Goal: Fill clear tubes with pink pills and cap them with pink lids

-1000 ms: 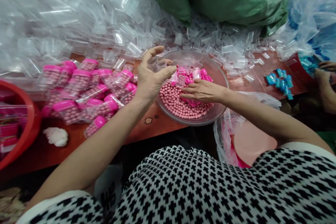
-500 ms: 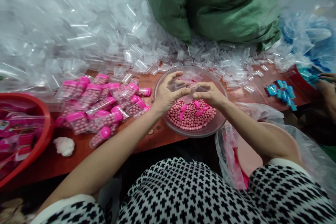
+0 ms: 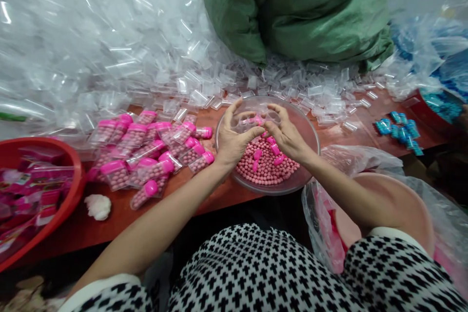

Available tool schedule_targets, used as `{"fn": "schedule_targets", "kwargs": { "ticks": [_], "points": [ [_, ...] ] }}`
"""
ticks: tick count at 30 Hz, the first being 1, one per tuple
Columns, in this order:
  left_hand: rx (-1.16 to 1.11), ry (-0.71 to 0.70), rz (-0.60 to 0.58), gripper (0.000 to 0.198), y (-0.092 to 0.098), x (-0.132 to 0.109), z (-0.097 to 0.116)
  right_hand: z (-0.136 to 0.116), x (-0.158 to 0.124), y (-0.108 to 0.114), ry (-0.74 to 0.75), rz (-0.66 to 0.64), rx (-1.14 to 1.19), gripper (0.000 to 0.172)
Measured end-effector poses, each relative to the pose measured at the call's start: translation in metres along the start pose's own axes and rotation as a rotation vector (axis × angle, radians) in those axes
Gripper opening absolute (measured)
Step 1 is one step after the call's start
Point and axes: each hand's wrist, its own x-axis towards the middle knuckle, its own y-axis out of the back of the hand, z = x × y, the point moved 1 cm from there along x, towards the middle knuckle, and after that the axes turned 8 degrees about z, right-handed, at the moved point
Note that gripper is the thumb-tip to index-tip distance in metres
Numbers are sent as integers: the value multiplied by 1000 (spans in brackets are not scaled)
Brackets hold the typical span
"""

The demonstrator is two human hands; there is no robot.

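Observation:
Over a clear bowl (image 3: 310, 129) of small pink beads (image 3: 265, 168), my left hand (image 3: 234, 134) and my right hand (image 3: 283, 131) meet thumb to thumb. Together they pinch a small clear tube with a pink cap (image 3: 258, 121) between the fingertips. Loose pink caps (image 3: 276, 148) lie on the beads below the hands. To the left of the bowl lies a heap of filled tubes with pink caps (image 3: 149, 153), each inside a clear sleeve.
A big pile of empty clear tubes and bags (image 3: 109, 48) covers the back of the red-brown table (image 3: 109, 224). A green sack (image 3: 300, 9) stands behind. At left sits a red basin (image 3: 69, 165), at right blue pieces (image 3: 398, 126) and a pink basin in plastic (image 3: 387, 204). A white wad (image 3: 97, 206) lies near the front.
My left hand came down from above the bowl's left rim and my right hand rose off the beads. They met over the bowl and now pinch a tube together.

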Motion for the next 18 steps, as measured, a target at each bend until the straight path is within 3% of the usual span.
{"fn": "schedule_targets", "kwargs": {
  "ticks": [3, 6, 9, 14, 16, 18],
  "points": [
    [10, -17, -6, 94, 0, 1, -3, -6, -7, -7, 96, -197, -110, 86],
    [16, -18, 0, 99, 2, 0, -2, -10, -9, -2, 121, -339, -132, 87],
    [38, -13, -16, 101, 5, -3, 2, -12, -5, 11, 106, -341, -63, 68],
    [25, -47, -90, 98, 5, -6, 11, -6, 8, 21, 33, -246, 275, 49],
    [-18, -67, -187, 95, 3, -6, 16, -5, 14, 21, 72, -249, 370, 57],
    [-64, -75, -283, 91, 2, -6, 20, -7, 20, 18, 129, -330, 397, 78]
  ]
}}
